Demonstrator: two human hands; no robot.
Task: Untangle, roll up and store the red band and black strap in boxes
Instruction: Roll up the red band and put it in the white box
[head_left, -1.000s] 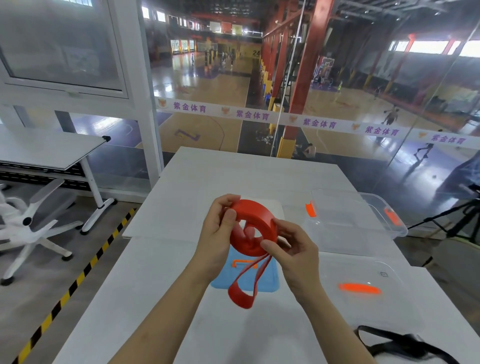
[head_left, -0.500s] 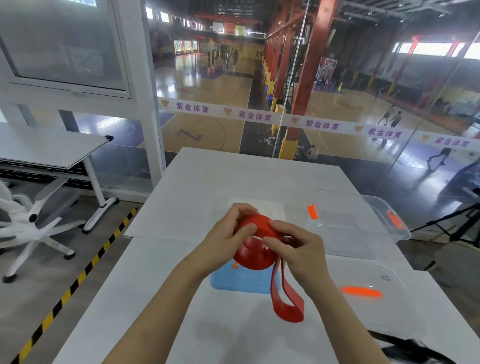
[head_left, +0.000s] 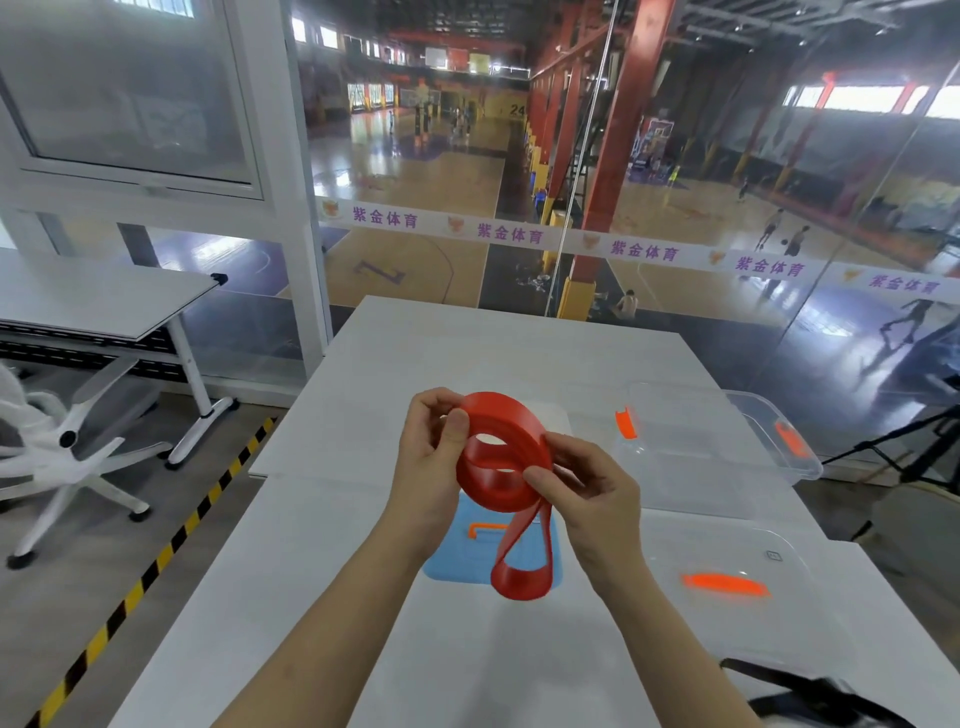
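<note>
The red band (head_left: 501, 467) is partly wound into a coil held above the white table (head_left: 363, 374). My left hand (head_left: 431, 462) pinches the coil's left side with thumb on its face. My right hand (head_left: 587, 488) pinches the coil's lower right edge. A loose loop of band hangs down from the coil to just above the table. The black strap (head_left: 810, 696) lies at the near right corner, partly cut off by the frame. A clear box (head_left: 722, 441) with orange clips stands open at the right.
A blue lid with an orange handle (head_left: 467, 551) lies under the hanging loop. A clear lid with an orange clip (head_left: 737, 587) lies near right. A glass wall stands beyond the table's far edge. A white chair and another desk stand to the left.
The coil has turned and opened up between my hands, showing its hollow centre. The hanging loop has swung back toward the middle and sits shorter than a second ago.
</note>
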